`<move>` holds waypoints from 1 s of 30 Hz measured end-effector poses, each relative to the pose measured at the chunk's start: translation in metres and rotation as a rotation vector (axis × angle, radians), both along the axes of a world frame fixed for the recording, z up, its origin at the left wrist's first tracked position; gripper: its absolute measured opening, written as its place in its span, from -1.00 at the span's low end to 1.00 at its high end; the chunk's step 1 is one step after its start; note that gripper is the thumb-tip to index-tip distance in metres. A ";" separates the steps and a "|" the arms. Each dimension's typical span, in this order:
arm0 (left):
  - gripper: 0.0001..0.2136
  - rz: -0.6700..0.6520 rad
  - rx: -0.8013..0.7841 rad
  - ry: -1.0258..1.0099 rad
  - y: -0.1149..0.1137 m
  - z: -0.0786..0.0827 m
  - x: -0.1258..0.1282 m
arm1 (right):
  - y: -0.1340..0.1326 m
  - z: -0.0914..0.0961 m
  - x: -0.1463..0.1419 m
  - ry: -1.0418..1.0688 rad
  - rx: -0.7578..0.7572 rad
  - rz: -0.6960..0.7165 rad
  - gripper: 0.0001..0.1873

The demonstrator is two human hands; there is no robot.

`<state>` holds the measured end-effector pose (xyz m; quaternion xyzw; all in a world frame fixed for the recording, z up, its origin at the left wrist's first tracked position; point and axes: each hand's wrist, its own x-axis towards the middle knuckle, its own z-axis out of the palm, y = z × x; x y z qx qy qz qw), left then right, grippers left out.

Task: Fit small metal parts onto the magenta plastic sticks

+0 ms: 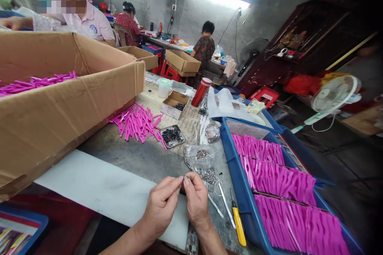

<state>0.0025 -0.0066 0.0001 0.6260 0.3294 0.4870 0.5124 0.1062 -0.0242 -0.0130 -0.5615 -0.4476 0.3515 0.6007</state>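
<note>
Head view: both hands pinched on a small piece at the bench's near edge

My left hand (161,207) and right hand (196,201) meet fingertip to fingertip just above the near edge of the bench (140,155). Thumbs and forefingers of both are closed on a small piece (183,178), which is too tiny to make out.

Under my left wrist lies a white sheet (104,189), running along the near edge towards the left. A big box (60,103) walls off the whole left side, and its front overhangs the sheet.

On the right, the rim of a blue tray (239,191) stands close by my right hand. A yellow tool (239,221) and thin metal tools (224,201) fill the strip between.

Just beyond my fingertips sit bags (200,154) of small metal parts. Further back are a small dish (172,135) of dark parts and loose pink sticks (139,121). Bare bench shows between the sheet and the sticks.
</note>
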 end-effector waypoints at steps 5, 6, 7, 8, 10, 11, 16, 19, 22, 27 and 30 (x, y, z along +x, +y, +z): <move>-0.76 -0.004 -0.118 -0.030 0.001 -0.001 0.001 | -0.001 -0.003 -0.002 -0.030 -0.021 -0.010 -0.81; -0.77 0.004 -0.081 -0.024 0.001 -0.001 0.001 | -0.001 -0.003 -0.002 -0.025 -0.028 0.000 -0.80; -0.77 0.007 -0.047 -0.019 0.000 -0.001 0.000 | -0.001 -0.003 -0.003 -0.035 -0.019 0.000 -0.81; -0.77 0.001 -0.030 -0.017 0.000 -0.001 0.000 | -0.002 -0.003 -0.003 -0.060 0.002 -0.016 -0.82; -0.76 -0.015 -0.047 -0.017 0.000 -0.002 -0.001 | -0.002 -0.002 -0.004 -0.120 0.041 -0.069 -0.83; -0.76 -0.016 -0.052 -0.012 0.001 -0.002 -0.001 | -0.001 -0.001 -0.005 -0.124 0.041 -0.080 -0.83; -0.76 0.010 0.108 0.054 0.003 -0.003 -0.001 | 0.000 0.005 -0.006 0.067 -0.040 -0.003 -0.79; -0.76 -0.003 0.041 0.040 0.005 -0.004 -0.002 | -0.005 0.008 0.003 -0.071 -0.017 0.016 -0.84; -0.77 0.004 -0.018 0.022 0.007 -0.006 -0.004 | -0.014 0.010 0.023 -0.459 0.009 -0.043 -0.84; -0.78 0.034 -0.009 0.099 0.010 -0.006 -0.009 | -0.033 0.007 0.063 -1.019 -0.149 -0.117 -0.84; -0.78 0.037 -0.036 0.150 0.012 -0.006 -0.009 | -0.044 0.000 0.076 -1.250 -0.345 -0.106 -0.87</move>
